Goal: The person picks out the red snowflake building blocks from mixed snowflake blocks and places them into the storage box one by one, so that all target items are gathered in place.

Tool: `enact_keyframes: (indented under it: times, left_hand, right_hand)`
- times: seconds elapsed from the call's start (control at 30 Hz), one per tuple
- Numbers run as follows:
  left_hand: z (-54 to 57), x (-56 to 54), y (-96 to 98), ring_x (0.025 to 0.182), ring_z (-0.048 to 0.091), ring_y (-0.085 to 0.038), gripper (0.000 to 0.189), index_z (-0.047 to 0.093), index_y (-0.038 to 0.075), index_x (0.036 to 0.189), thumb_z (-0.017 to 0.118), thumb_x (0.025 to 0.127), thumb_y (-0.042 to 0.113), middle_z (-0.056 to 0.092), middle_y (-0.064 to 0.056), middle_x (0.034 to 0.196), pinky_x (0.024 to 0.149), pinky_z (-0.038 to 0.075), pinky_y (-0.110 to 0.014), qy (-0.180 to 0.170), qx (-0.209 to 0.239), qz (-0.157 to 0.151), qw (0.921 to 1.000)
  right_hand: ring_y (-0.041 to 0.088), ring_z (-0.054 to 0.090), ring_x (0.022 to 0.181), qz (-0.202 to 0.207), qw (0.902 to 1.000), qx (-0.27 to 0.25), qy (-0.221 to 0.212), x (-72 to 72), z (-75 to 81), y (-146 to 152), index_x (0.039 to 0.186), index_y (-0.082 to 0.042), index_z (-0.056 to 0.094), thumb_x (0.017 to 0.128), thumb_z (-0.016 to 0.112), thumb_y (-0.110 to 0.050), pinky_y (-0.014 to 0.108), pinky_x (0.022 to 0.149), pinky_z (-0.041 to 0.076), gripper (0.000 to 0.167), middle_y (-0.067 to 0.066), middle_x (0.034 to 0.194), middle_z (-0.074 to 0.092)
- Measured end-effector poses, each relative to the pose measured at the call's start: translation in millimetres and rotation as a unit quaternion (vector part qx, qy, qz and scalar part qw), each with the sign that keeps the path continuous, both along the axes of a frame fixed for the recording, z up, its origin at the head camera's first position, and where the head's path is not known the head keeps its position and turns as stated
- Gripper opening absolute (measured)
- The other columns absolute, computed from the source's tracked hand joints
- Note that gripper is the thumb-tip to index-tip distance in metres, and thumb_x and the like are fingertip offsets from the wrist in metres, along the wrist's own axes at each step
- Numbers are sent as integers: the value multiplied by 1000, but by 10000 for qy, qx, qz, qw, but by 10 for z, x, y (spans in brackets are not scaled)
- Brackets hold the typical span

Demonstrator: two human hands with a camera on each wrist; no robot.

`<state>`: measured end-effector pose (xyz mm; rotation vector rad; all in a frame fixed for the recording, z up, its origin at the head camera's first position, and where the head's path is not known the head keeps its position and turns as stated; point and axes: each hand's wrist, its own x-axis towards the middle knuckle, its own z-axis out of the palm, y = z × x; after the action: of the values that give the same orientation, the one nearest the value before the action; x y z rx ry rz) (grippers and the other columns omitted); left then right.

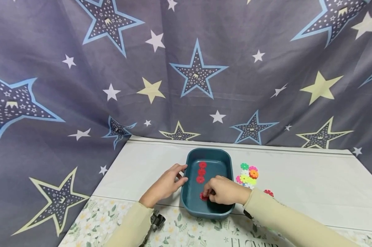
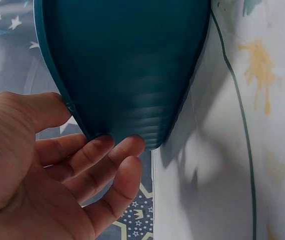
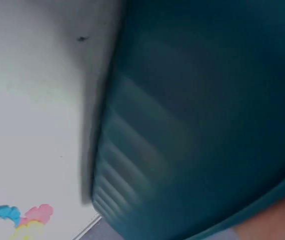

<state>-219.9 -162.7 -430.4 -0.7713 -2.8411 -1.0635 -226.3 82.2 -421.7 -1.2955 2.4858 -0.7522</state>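
A dark teal plastic tub (image 1: 208, 213) stands on the table. My left hand (image 1: 166, 183) rests thumb and fingertips against its left rim, fingers loosely bent; the left wrist view shows this hand (image 2: 57, 165) at the tub's wall (image 2: 127, 75). Inside the tub, my right hand (image 1: 224, 190) pinches a red notched flower-shaped disc (image 1: 202, 197) low near the tub's floor. Farther up, a red disc (image 1: 202, 165), another red disc (image 1: 201, 172) and a third red disc (image 1: 200, 179) form a column. The tub's outer wall (image 3: 182, 125) hides the right fingers in the right wrist view.
Right of the tub lies a cluster of colored discs, among them a green disc (image 1: 244, 166), an orange disc (image 1: 253, 174) and a yellow disc (image 1: 244, 178). A single red disc (image 1: 268, 192) lies beside the right sleeve. A star-patterned curtain (image 1: 186, 113) hangs behind the table.
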Motion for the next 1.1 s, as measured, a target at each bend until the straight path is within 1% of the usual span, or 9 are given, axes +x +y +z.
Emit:
enact_keyframes:
  times: [0.1,0.4,0.47,0.57,0.63,0.73,0.83,0.93,1.1]
  left_hand:
    - [1,-17,-5,90,59,-16,46,46,-2,136,58,96,16,54,-10,117,70,49,-28,0,-52,-22,10000]
    - [-12,-24,-13,90,58,-14,46,47,-1,136,58,96,17,54,-8,117,70,49,-28,-80,-113,14,9999]
    - [-14,-23,-11,90,58,-15,45,47,-1,136,58,96,16,54,-8,118,71,49,-29,-64,-93,18,9999]
    - [-21,-21,-8,89,59,-15,45,47,-2,136,59,96,15,54,-10,118,71,49,-29,-11,-65,0,10000]
    - [-29,-21,-8,89,59,-15,45,47,-2,136,59,96,15,54,-10,119,70,49,-29,4,-67,9,10000]
    - [-38,-18,-11,89,59,-15,45,47,-2,136,59,96,15,54,-9,117,69,49,-29,10,-56,31,10000]
    - [-45,-19,-12,89,58,-15,46,46,-1,137,58,96,17,54,-8,116,69,49,-28,-16,-67,41,10000]
    - [-46,-27,-11,89,58,-14,47,46,0,137,58,97,20,54,-7,117,69,49,-27,-20,-100,43,9999]
    - [-47,-27,-9,89,58,-14,47,47,0,137,58,96,20,54,-7,119,69,49,-27,-30,-108,67,9999]
  right_hand:
    - [-2,57,71,37,10000,32,-3,6,-3,-6,94,-8,73,82,64,0,21,67,48,17,-4,85,69]
    - [9,61,85,-20,9993,133,351,-25,-50,-25,100,-10,73,85,66,-8,28,77,48,16,-5,94,68]
    - [10,60,86,-73,9992,78,397,-30,-49,-21,100,-11,73,86,66,-9,30,78,48,16,-6,94,67]
    - [10,59,86,-236,9975,-197,643,-56,-33,21,98,-12,74,86,65,-11,30,78,47,15,-8,92,67]
    - [11,59,85,-422,9942,-497,854,-93,-2,87,97,-12,74,87,64,-11,31,77,47,14,-9,92,66]
    - [14,59,82,-789,9847,-972,1215,-178,52,249,94,-12,74,86,65,-9,31,73,49,12,-6,91,65]
    - [14,59,80,-1253,9750,-1242,1355,-257,106,469,93,-12,73,85,67,-7,32,68,50,11,-5,90,65]
    - [11,58,75,-1747,9681,-1252,1284,-336,110,721,93,-10,73,85,67,-6,30,62,49,11,-3,90,65]
    - [12,50,57,-2530,9624,-733,668,-433,-26,1122,96,-3,72,89,60,0,29,52,44,15,9,95,67]
